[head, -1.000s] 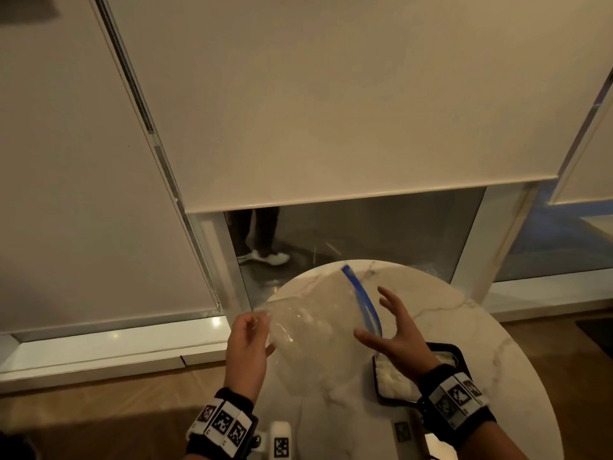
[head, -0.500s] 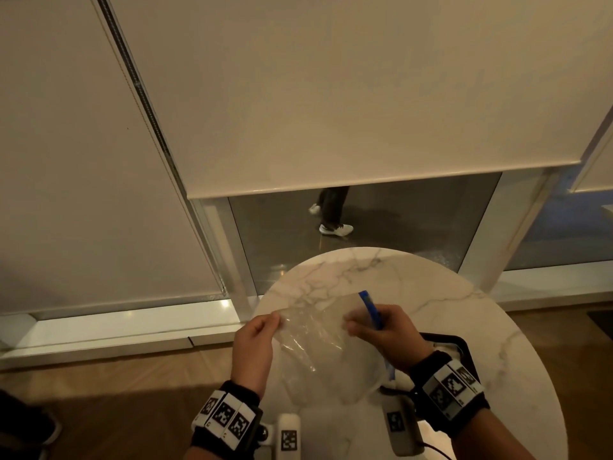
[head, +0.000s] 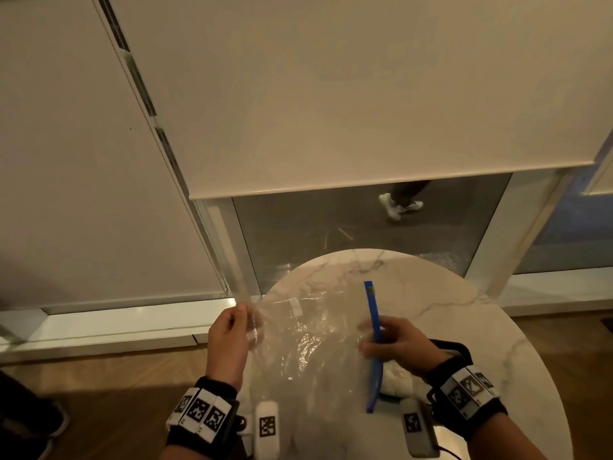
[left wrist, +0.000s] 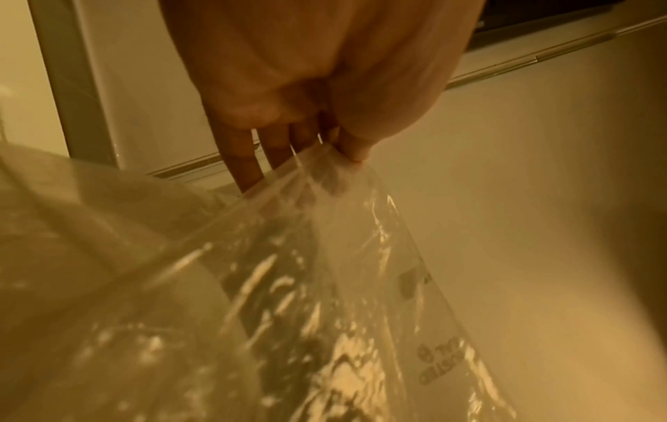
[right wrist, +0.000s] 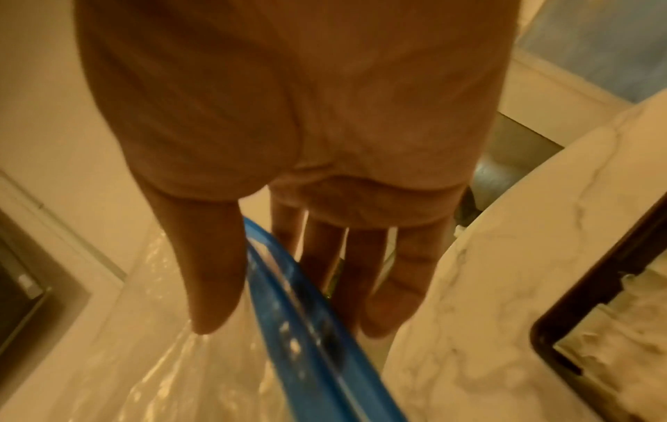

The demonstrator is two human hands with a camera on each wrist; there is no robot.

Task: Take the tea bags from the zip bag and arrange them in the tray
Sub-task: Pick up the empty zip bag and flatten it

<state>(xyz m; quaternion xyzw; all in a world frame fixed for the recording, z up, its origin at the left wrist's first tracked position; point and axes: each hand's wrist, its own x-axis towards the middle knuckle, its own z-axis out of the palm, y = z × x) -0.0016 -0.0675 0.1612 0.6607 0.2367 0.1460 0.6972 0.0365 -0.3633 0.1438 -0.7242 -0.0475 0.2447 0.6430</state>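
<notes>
A clear zip bag [head: 308, 340] with a blue zip strip [head: 374, 327] is held stretched above the round marble table [head: 481, 327]. My left hand [head: 232, 330] pinches the bag's closed corner [left wrist: 335, 171] between thumb and fingers. My right hand [head: 388, 343] grips the blue zip strip [right wrist: 299, 314], thumb on one side and fingers on the other. Nothing shows inside the bag. A black-rimmed tray [head: 461, 350] lies under my right wrist with white tea bags [head: 398, 380] in it; its corner [right wrist: 541, 337] also shows in the right wrist view.
The table stands close to a window with lowered blinds [head: 331, 94]. Through the glass below the blind, a person's white shoes [head: 398, 204] are on the floor outside. A wooden floor [head: 99, 393] lies left of the table. A dark shoe [head: 49, 429] shows at bottom left.
My right hand went from open beside the zip strip to gripping it. The bag dropped lower and is pulled flatter between both hands. The person outside walked to the right.
</notes>
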